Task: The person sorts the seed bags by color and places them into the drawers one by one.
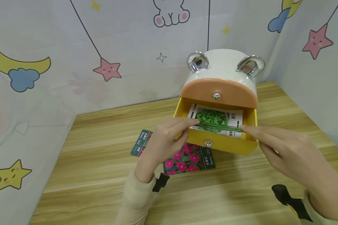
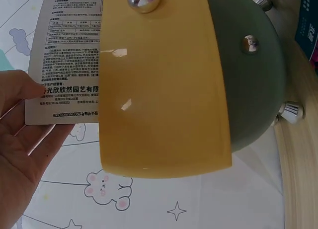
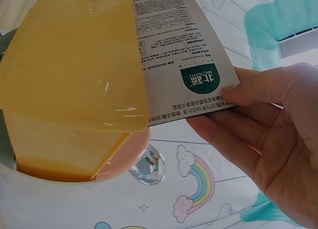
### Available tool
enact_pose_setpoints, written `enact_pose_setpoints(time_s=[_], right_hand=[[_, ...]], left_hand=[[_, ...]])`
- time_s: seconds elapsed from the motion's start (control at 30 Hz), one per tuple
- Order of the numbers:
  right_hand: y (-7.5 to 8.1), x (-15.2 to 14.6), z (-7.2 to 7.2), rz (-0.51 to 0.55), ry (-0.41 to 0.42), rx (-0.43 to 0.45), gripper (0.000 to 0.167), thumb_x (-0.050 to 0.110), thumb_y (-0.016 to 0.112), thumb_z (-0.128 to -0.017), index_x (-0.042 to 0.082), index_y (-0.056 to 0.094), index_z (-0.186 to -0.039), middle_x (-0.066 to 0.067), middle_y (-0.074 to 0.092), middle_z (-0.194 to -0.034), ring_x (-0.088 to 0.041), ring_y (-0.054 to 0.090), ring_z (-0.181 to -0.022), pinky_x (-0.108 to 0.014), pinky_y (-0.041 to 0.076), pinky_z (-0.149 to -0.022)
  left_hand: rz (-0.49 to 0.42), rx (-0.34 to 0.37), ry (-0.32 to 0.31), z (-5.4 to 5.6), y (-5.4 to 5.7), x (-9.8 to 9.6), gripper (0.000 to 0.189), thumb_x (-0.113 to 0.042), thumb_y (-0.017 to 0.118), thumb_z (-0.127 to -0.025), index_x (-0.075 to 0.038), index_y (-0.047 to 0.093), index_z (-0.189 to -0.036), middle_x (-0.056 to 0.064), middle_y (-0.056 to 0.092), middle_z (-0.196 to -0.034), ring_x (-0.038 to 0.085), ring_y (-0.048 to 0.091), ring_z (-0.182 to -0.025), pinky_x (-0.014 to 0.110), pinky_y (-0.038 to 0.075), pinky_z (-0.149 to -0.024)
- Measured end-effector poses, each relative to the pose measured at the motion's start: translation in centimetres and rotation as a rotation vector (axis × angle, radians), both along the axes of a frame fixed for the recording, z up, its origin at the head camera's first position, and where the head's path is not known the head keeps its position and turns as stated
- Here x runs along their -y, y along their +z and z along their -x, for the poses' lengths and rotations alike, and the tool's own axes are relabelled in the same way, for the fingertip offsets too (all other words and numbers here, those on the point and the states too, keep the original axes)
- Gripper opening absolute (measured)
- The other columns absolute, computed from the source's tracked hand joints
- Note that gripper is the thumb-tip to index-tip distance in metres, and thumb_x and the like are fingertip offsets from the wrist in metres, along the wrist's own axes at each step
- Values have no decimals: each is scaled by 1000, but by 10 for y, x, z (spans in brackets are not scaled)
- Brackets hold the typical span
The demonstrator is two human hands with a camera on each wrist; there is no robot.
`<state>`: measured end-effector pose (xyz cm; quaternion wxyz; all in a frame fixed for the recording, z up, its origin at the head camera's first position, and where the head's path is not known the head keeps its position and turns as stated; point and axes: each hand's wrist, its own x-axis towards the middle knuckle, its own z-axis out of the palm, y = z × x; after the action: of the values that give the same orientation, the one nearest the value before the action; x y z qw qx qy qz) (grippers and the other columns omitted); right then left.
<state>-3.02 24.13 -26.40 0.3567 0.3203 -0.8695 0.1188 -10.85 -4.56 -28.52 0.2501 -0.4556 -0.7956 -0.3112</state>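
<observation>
My left hand [image 1: 167, 134] and right hand [image 1: 290, 150] pinch opposite ends of one seed packet [image 1: 221, 127], held over the open yellow drawer [image 1: 228, 146]. From the head it shows nearly edge-on as a thin green strip. The left wrist view has the left thumb on its printed grey back [image 2: 64, 65], fingers behind. On the right, thumb and fingers grip the corner by a green logo [image 3: 200, 79]. The drawer front hides part of the packet in both wrist views. Inside the drawer lies a white packet with a green leaf picture [image 1: 212, 116].
The drawer belongs to a small white cabinet [image 1: 225, 62] with shiny silver rings on top and a shut orange drawer [image 1: 236, 92] above. Packets with pink flowers [image 1: 183, 161] lie on the wooden table [image 1: 101, 162] before it. A printed cloth wall [image 1: 135, 40] stands behind.
</observation>
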Motion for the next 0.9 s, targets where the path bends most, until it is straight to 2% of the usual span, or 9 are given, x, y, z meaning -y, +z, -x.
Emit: enact_pose_setpoints(time_s=[0.13,0.23,0.4,0.53,0.7,0.8,0.9], right_hand=[[-4,-2,7,-24,-8,11,49,32,27,-104,13,72,-110,-4,74,-84,-13,59,-60,-26,45,-49],[-7,-4,12,-32,-13,17,51,34,26,-104,14,72,-110,-4,73,-82,-14,63,-61,-32,48,-49],[-12,-6,20,-33,-21,22,51,31,25,-103,13,72,-110,-2,70,-76,-9,53,-57,-24,43,-47],[-17,-8,27,-22,-9,10,49,26,27,-100,11,72,-110,-4,71,-77,-6,47,-55,-19,36,-47],[-22,-11,35,-5,-1,38,36,11,43,-90,10,72,-111,-6,73,-81,-7,49,-56,-18,36,-48],[-24,-12,38,0,-4,43,37,1,53,-80,10,72,-111,-7,74,-83,-9,52,-57,-21,38,-48],[-26,-13,41,8,-5,27,39,-3,56,-76,9,73,-109,-8,74,-84,-10,54,-57,-23,39,-47]], left_hand=[[-2,19,14,6,-7,-3,25,1,56,-89,-7,71,-108,4,74,-103,11,66,-82,17,46,-64],[-5,33,22,10,-11,-6,24,0,57,-90,-7,71,-108,4,74,-102,13,69,-92,19,53,-74],[13,71,53,15,-18,-10,23,-3,56,-92,-7,70,-110,4,74,-103,13,69,-93,22,56,-79],[45,111,107,15,-21,-14,23,-6,57,-94,-8,69,-114,4,73,-107,13,69,-93,23,56,-80],[88,155,169,15,-20,-18,23,-13,58,-95,-9,69,-116,3,72,-111,14,69,-98,24,57,-81],[106,175,186,16,-19,-20,24,-13,58,-96,-9,69,-116,3,72,-112,15,69,-99,24,57,-80],[125,199,190,18,-18,-22,24,-14,58,-96,-9,69,-116,4,72,-112,15,69,-92,23,55,-72]])
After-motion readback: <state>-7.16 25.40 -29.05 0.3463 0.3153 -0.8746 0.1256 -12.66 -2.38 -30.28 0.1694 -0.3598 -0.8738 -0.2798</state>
